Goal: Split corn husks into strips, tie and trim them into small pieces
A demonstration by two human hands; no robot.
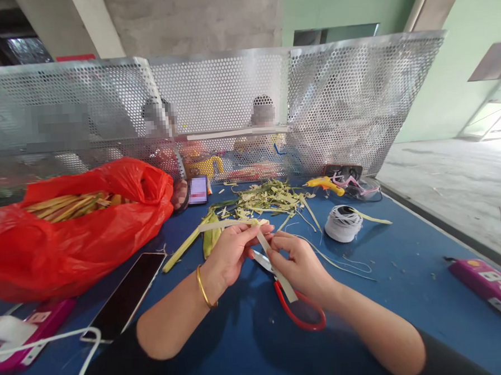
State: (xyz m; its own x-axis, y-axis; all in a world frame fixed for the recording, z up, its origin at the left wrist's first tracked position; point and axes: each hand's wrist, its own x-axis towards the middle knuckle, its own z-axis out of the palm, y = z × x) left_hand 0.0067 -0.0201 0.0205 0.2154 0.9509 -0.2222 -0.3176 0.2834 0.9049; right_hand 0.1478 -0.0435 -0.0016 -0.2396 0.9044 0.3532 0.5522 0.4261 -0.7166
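Now your nearly closed left hand [235, 247] is pinching pale leaf strips [262, 241] while your curled right hand [300, 263] is gripping one lower down.

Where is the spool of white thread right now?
In the head view, the spool of white thread sits on the blue table, right of centre, beyond the right hand and nearer than the yellow glue gun.

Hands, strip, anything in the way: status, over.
Left hand and right hand pinching pale strip. Scissors close below, partly covered by right hand. Cuttings beyond.
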